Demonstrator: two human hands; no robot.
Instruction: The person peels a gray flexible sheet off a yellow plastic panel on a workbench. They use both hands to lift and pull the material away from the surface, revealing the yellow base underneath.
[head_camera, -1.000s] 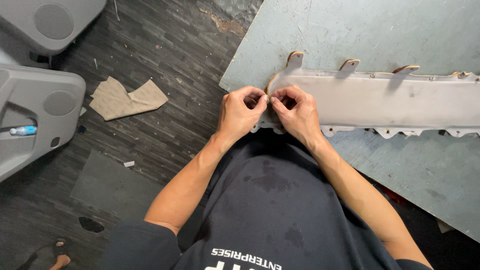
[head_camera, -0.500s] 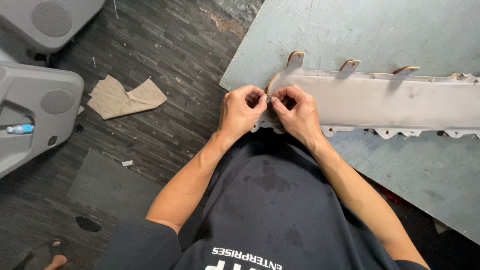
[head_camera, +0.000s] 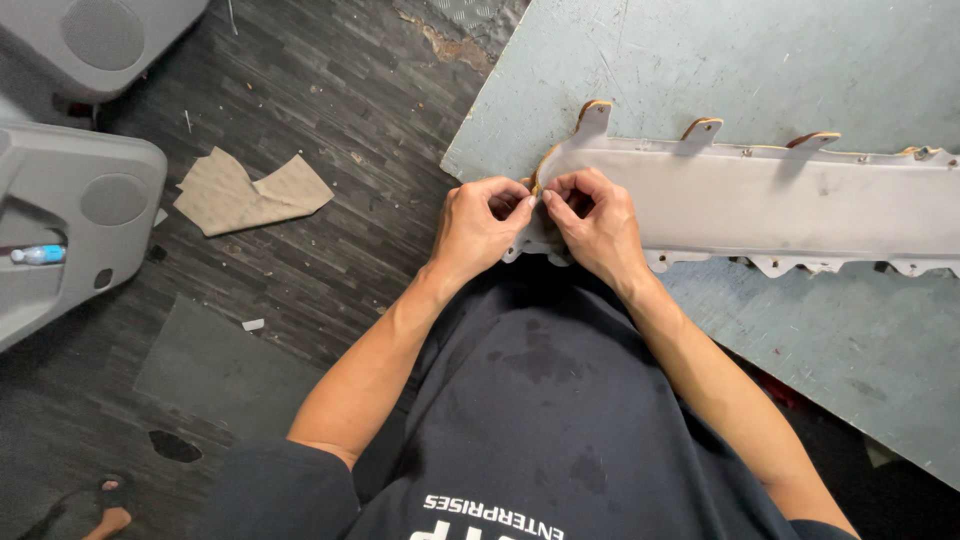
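Both hands, left hand (head_camera: 483, 225) and right hand (head_camera: 592, 222), pinch the long grey fabric-covered trim panel's (head_camera: 770, 205) rounded end; working the edge with small, even fingertip pulls should keep it smooth.

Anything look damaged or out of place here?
Floor covering is torn by the bench corner, bare brown patch showing. A crumpled beige scrap lies loose on the floor. Both hands, left and right, pinch the grey trim panel end.
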